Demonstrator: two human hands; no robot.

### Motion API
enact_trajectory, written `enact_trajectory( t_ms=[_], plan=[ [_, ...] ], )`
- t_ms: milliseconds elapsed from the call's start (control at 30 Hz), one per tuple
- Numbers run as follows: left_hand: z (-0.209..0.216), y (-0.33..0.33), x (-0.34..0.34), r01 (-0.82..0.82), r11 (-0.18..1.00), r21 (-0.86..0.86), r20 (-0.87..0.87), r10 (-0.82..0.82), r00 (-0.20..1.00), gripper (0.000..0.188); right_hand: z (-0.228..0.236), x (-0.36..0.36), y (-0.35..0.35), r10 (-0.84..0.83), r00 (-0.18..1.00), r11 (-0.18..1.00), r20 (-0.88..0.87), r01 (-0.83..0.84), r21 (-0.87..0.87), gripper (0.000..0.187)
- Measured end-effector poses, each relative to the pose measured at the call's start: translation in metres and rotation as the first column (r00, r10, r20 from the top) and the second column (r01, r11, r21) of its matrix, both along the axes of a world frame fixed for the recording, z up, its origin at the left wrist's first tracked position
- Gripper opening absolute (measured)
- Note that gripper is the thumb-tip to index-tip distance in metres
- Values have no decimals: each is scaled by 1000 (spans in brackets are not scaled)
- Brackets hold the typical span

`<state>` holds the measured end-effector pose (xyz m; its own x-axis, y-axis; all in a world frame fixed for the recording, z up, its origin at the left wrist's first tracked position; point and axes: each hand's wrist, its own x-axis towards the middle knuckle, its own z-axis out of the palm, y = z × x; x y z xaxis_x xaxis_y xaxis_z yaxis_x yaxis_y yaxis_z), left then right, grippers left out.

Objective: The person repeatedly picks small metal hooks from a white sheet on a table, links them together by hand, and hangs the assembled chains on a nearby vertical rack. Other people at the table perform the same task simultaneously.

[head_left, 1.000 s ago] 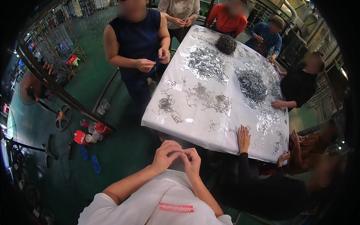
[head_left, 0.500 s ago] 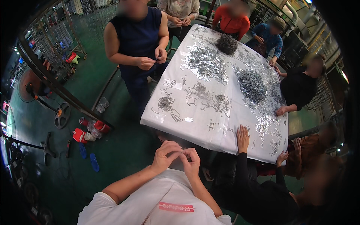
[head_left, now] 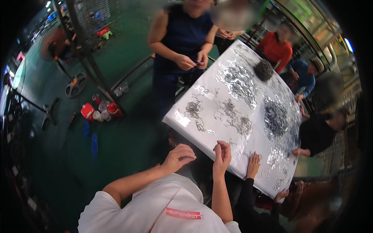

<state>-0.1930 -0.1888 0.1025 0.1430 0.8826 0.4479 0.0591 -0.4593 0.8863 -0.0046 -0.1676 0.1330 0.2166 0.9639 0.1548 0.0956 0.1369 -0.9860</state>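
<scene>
My left hand [head_left: 179, 157] is held in front of my white shirt, off the table's near left edge. Its thumb and fingers are pinched together; whatever is between them is too small to make out. My right hand [head_left: 222, 156] is raised at the near edge of the white-covered table [head_left: 254, 138], fingers loosely bent, with nothing visible in them. Nearest to it are small piles of thin dark bent wire hooks [head_left: 243, 125] and a small bright piece [head_left: 210, 132]. Farther off lie a heap of flat shiny metal pieces [head_left: 237, 79] and a darker metal heap [head_left: 276, 116].
Across the table is a dark tangled clump [head_left: 263, 70]. A co-worker in a dark sleeveless top [head_left: 186, 35] stands at the left. Beside my right arm, another person's hand [head_left: 253, 165] rests on the table edge. Red containers [head_left: 113, 110] and blue slippers [head_left: 94, 143] are on the green floor.
My hands, fingertips together before, are now apart; the right has moved right and up toward the table edge. The view has shifted, so the table appears lower and farther right.
</scene>
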Motion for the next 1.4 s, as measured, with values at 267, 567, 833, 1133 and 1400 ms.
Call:
enact_trajectory(
  t_ms=[267,567,833,1133,1400],
  plan=[
    [-28,-4,-22,-121,993,-6,-41,120,992,16,34,-65,59,373,785,882,494,-465,72,11],
    [-25,-7,-31,-148,987,-57,-59,145,988,18,-107,86,169,127,539,980,833,63,-189,39],
    [-8,-2,-19,-109,993,-45,-68,105,992,19,-168,93,140,163,375,962,913,147,-232,58],
    [4,6,9,-5,995,-98,-99,-5,995,22,-154,116,143,-137,440,948,887,319,-12,21],
    [6,15,33,-3,994,-111,-111,-9,994,21,-147,100,226,61,557,905,828,318,-281,18]
  ],
)
